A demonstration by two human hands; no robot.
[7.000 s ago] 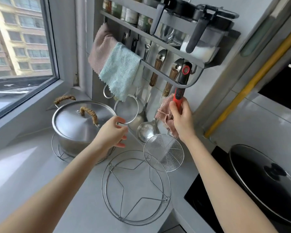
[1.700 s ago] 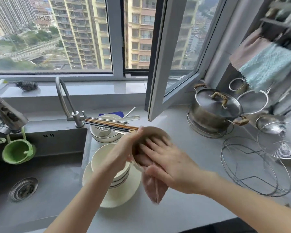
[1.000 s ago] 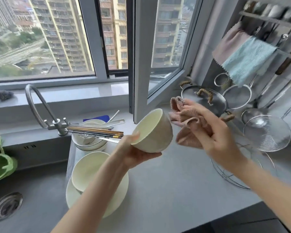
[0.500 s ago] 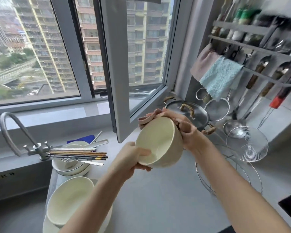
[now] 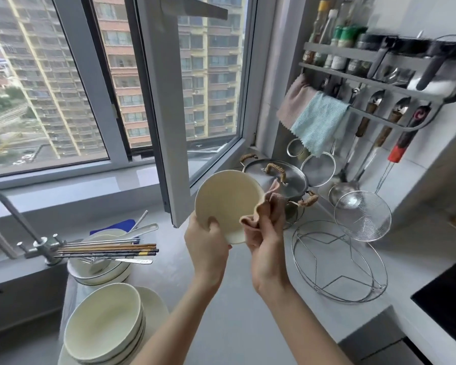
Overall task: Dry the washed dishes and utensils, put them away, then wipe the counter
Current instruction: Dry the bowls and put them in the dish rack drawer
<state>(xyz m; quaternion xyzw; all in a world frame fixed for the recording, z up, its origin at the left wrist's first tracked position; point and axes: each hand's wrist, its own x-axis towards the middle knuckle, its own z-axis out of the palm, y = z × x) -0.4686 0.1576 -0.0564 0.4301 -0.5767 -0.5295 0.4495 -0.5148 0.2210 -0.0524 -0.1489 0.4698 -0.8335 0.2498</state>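
A cream bowl (image 5: 228, 201) is held up above the counter with its hollow facing me. My left hand (image 5: 208, 247) grips its lower left rim, thumb inside. My right hand (image 5: 267, 242) holds a pink cloth (image 5: 266, 209) bunched against the bowl's right rim. A stack of cream bowls (image 5: 106, 330) on a plate sits at the lower left. Behind it, another bowl stack (image 5: 100, 270) carries chopsticks (image 5: 108, 250) and a white spoon (image 5: 142, 229).
A steel lidded pot (image 5: 274, 177) stands behind the bowl. A wire trivet (image 5: 338, 262) lies on the grey counter (image 5: 221, 312), with a mesh skimmer (image 5: 362, 216) hanging over it from the wall rack (image 5: 366, 75). An open window sash (image 5: 166, 114) juts inward. Faucet (image 5: 8, 227) at left, black hob (image 5: 448, 306) at right.
The bowl has been turned so its hollow faces me more squarely. The cloth has gone from the bowl's back to its right rim. The camera has swung right.
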